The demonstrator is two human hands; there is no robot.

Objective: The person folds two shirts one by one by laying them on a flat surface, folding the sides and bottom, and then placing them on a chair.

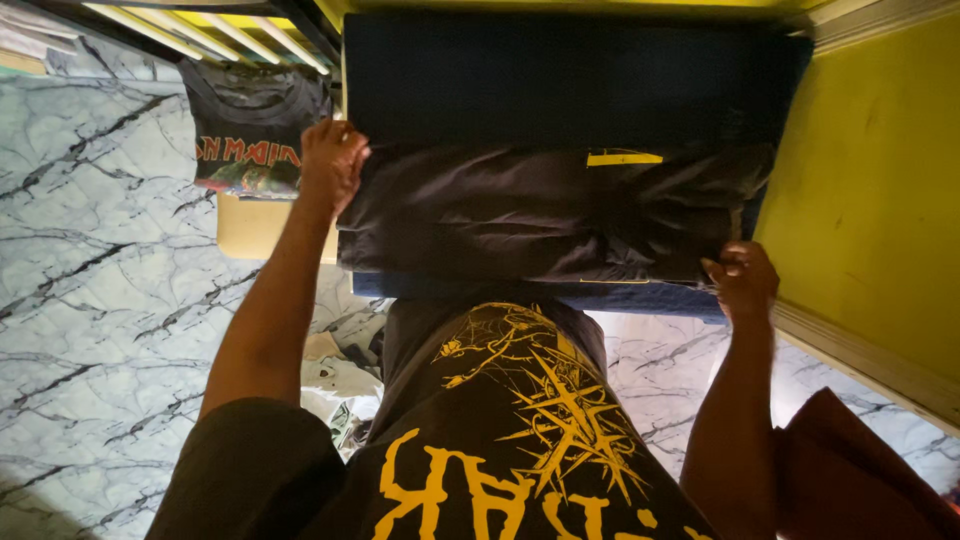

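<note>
A dark folded garment (pixel 540 215) with a small yellow tag lies across a dark blue padded surface (pixel 560 80). My left hand (pixel 332 160) grips the garment's upper left corner with closed fingers. My right hand (pixel 742 278) pinches its lower right corner near the surface's front edge. Below, my own black shirt with a yellow print (pixel 500 430) fills the lower middle of the view.
A folded black printed T-shirt (pixel 250 130) rests on a tan box (pixel 255 228) left of the padded surface. More clothes (pixel 340 380) lie on the white marble-patterned floor (pixel 90 260). A yellow wall (pixel 870 180) stands at right, a dark red cloth (pixel 850 470) at lower right.
</note>
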